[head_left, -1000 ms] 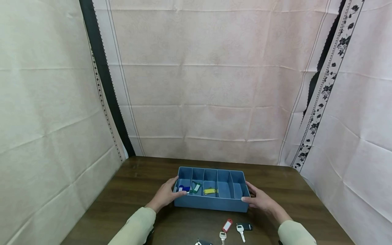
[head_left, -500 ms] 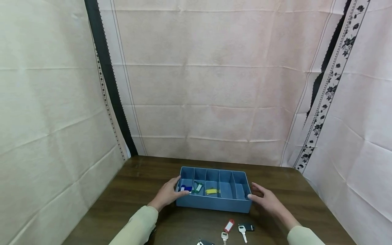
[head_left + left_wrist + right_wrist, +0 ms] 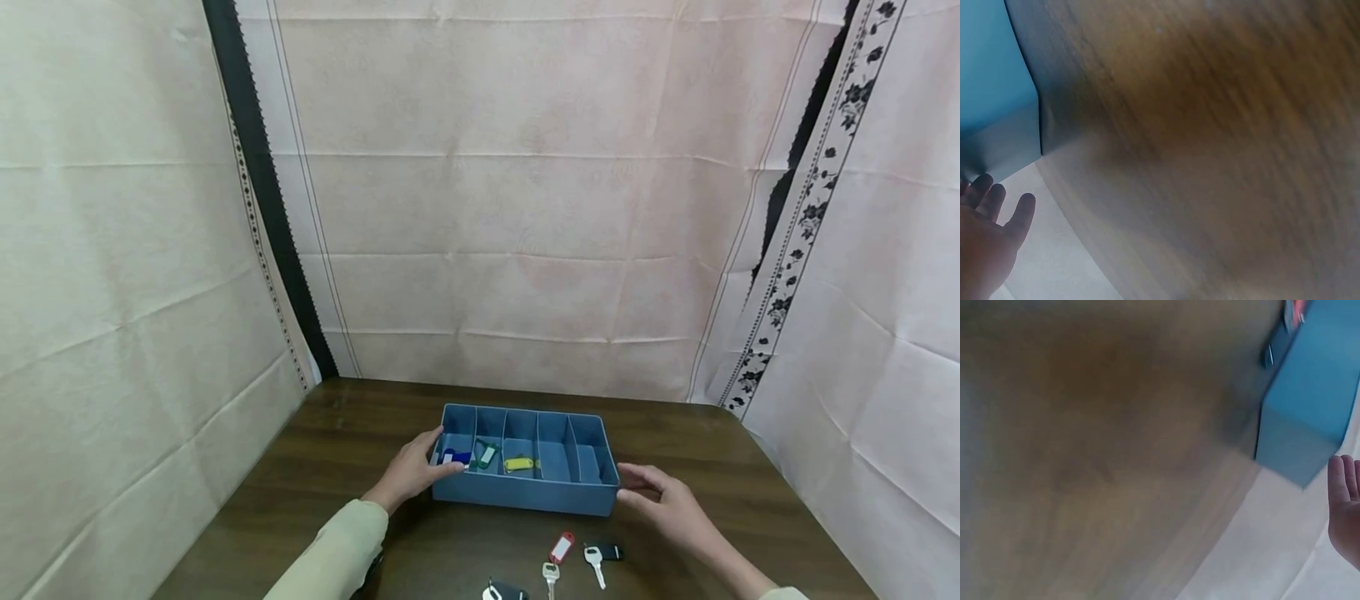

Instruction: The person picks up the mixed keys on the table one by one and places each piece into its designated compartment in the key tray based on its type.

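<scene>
A blue divided tray lies on the wooden table in the head view. Its left compartments hold a blue key tag, a green key tag and a yellow key tag. My left hand rests against the tray's left end, thumb along the front rim and fingers at the side. Extended fingers meet the end wall in the left wrist view. Beside the right end is my right hand, holding nothing, fingertips close to the corner. Its fingers look straight in the right wrist view.
In front of the tray lie a red key tag with a key, and a black key tag with another key. A dark tag is partly cut off at the bottom edge. Pale cloth hangs around the table.
My right hand has come off the tray's right end and moved a little right and toward me. The left hand keeps its place at the left end.
</scene>
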`<move>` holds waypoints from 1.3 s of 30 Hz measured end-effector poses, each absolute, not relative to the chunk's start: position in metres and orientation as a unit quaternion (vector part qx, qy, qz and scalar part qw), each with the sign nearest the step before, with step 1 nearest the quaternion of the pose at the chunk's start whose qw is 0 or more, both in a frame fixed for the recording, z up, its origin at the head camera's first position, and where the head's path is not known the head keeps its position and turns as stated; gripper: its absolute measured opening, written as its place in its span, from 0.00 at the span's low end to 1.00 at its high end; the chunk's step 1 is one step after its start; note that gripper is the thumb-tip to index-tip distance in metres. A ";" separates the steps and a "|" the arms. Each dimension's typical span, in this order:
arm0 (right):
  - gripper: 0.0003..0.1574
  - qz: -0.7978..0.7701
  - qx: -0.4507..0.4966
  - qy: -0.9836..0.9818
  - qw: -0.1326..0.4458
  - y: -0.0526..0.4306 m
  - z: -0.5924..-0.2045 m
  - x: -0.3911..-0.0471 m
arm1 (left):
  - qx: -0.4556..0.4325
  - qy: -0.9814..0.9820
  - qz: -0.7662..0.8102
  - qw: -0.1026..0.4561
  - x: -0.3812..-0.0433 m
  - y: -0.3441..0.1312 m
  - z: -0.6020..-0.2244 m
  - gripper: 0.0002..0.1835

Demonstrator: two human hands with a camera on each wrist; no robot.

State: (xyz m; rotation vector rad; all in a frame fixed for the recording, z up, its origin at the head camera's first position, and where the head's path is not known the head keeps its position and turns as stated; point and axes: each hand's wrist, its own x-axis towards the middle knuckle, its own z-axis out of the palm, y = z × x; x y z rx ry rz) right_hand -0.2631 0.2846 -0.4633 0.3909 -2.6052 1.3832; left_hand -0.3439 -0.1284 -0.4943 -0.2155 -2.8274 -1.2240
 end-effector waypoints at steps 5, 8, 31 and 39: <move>0.28 0.458 0.180 -0.870 0.036 0.275 -0.474 -0.244 | -0.070 -0.915 -0.397 0.026 -0.345 -0.129 -0.495 0.53; 0.28 0.452 0.200 -0.869 -0.004 0.269 -0.481 -0.236 | -0.068 -0.914 -0.400 0.027 -0.344 -0.129 -0.494 0.53; 0.14 0.395 0.413 -0.816 -0.092 0.242 -0.521 -0.219 | -0.072 -0.915 -0.395 0.028 -0.343 -0.129 -0.493 0.52; 0.11 0.356 0.366 -0.852 -0.116 0.232 -0.521 -0.214 | -0.068 -0.914 -0.399 0.027 -0.344 -0.128 -0.495 0.53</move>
